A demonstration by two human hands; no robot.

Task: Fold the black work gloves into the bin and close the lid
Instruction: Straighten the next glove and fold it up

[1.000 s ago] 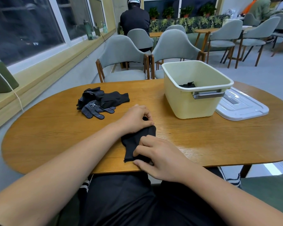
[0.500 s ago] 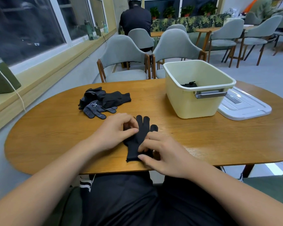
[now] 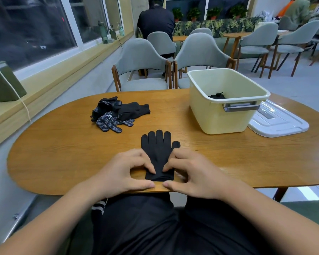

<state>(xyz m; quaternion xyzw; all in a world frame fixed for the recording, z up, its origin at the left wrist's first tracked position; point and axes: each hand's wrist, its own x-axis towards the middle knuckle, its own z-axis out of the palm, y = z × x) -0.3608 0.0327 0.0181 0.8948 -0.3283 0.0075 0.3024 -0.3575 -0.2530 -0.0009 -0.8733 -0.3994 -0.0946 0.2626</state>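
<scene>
A black glove (image 3: 158, 150) lies flat near the table's front edge, fingers pointing away from me. My left hand (image 3: 125, 172) pinches its cuff on the left side and my right hand (image 3: 193, 173) pinches it on the right. A pile of black dotted gloves (image 3: 116, 115) lies further back on the left. The cream bin (image 3: 219, 118) stands open at the right with a dark glove (image 3: 217, 96) inside. Its white lid (image 3: 278, 122) lies flat on the table beside it.
The oval wooden table (image 3: 63, 153) ends just under my hands. Grey chairs (image 3: 142, 70) stand behind the table. A person sits with their back to me further off. A window ledge runs along the left.
The glove was bunched under both hands a second ago. It now lies spread out flat, and both hands have slid back to its cuff.
</scene>
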